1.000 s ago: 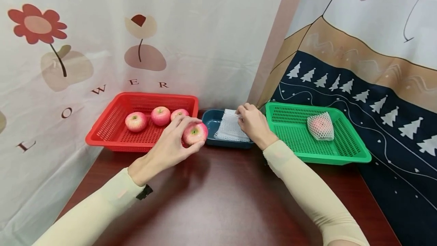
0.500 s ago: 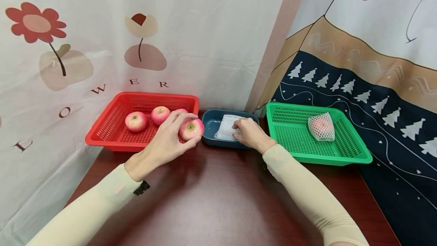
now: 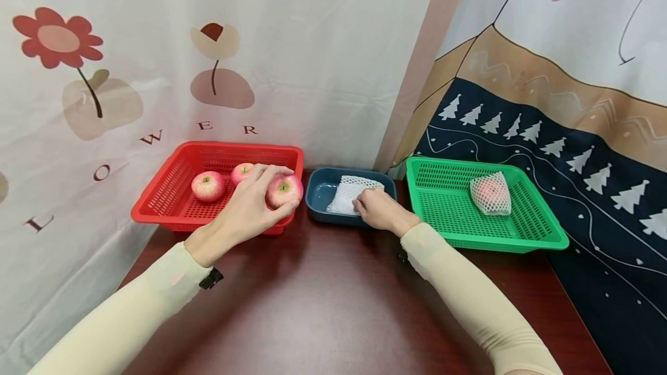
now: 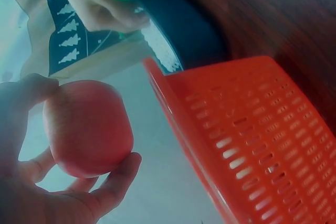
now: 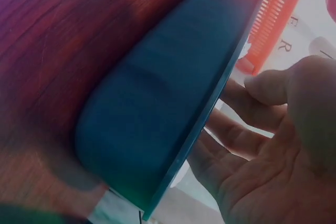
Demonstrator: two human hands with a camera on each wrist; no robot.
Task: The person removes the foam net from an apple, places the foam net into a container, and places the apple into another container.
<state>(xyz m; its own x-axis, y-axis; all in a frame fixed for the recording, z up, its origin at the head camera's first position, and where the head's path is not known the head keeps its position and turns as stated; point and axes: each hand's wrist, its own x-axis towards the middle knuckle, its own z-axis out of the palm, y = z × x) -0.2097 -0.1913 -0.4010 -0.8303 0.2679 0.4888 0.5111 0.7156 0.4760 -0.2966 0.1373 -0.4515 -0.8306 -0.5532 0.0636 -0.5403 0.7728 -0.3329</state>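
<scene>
My left hand (image 3: 234, 207) grips a pink-red apple (image 3: 283, 191) with thumb and fingers round its sides, in front of the red basket's right corner. The left wrist view shows that apple (image 4: 89, 129) held up beside the basket wall. White foam fruit nets (image 3: 346, 194) lie stacked in a small dark-blue tray (image 3: 320, 194). Over them, my right hand (image 3: 383, 210) reaches down with fingers bent onto the nets. In the right wrist view, the tray's rim (image 5: 202, 114) hides the fingertips of the right hand (image 5: 273, 145), so I cannot tell if they pinch a net.
A red slotted basket (image 3: 151, 208) at left holds apples (image 3: 208, 186), partly covered by my left hand in the head view. The green basket (image 3: 539, 221) at right holds one apple in a foam net (image 3: 490, 193). Printed curtains (image 3: 333, 62) hang behind the dark-red table (image 3: 333, 305).
My right hand has come down from the nets' back edge, which it was lifting, to their front right part. The left hand has drifted slightly left with its apple.
</scene>
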